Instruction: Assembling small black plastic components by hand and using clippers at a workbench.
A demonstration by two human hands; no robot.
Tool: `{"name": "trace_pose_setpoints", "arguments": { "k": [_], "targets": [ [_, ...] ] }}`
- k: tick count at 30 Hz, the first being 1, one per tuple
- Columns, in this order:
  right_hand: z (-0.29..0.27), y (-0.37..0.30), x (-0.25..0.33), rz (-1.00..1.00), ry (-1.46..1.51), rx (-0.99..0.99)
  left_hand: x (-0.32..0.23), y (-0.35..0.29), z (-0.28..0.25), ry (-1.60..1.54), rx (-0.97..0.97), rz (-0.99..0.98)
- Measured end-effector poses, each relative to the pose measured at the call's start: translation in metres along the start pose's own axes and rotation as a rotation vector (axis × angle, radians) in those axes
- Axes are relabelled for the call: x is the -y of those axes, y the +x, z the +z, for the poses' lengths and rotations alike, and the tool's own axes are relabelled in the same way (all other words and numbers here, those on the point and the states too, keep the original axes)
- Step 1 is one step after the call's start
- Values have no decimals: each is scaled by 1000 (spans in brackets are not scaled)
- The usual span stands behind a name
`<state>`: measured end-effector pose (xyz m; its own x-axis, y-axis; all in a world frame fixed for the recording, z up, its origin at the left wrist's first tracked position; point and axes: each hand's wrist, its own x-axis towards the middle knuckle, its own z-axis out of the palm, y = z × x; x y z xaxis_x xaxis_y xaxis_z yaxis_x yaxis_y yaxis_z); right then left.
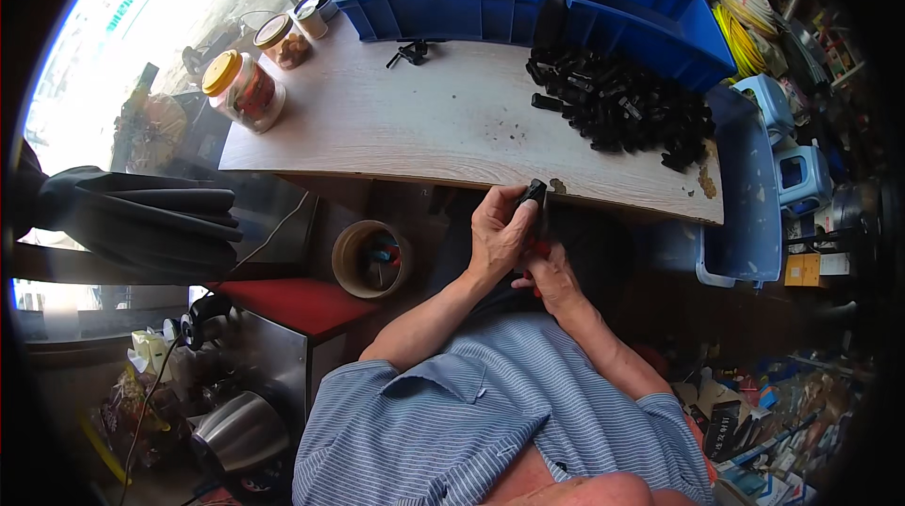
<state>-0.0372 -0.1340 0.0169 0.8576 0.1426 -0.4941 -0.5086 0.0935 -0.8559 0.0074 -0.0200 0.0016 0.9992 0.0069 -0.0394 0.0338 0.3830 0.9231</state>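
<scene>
Centrally, just off the near edge of a pale wood-grain table, two bare hands work close together in front of a person in a blue-and-white striped shirt. The left hand is closed around a small black plastic part, pinched between thumb and fingers, with its upper end showing beside the table edge. Just below and to the right, the right hand is curled around a red-handled tool; most of the tool is hidden by the fingers, so its exact kind cannot be told.

On the right half of the table lies a loose heap of similar black plastic parts. Behind it stands a deep blue plastic crate; to that crate's left, a second blue plastic crate is filled with dark pieces. A few thin black pieces lie before the second crate. At the table's far left corner stand a clear jar with an orange-yellow lid and a smaller lidded jar. Below the table, left of the hands, sits a round beige bucket holding tools.
</scene>
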Motion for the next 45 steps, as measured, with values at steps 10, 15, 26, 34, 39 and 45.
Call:
{"name": "trace_pose_setpoints", "arguments": {
  "k": [10, 15, 26, 34, 39, 45],
  "targets": [
    [-2, 2, -8, -3, -43, -16, 8, 0, 0, -2, 0, 27],
    [-7, 12, -21, 15, 37, -1, 8, 2, 3, 36, 14, 37],
    [-24, 11, -19, -20, 234, -45, -16, 25, 26, 516, 86, 256],
    [-34, 6, -13, -7, 370, -165, -58, 160, 93, 437, 218, 572],
    [-38, 1, -13, -2, 366, -200, -83, 204, 28, 1051, -227, 953],
    [-42, 6, -23, -17, 343, -183, -86, 231, -92, 1509, -435, 507]
  ]
}}
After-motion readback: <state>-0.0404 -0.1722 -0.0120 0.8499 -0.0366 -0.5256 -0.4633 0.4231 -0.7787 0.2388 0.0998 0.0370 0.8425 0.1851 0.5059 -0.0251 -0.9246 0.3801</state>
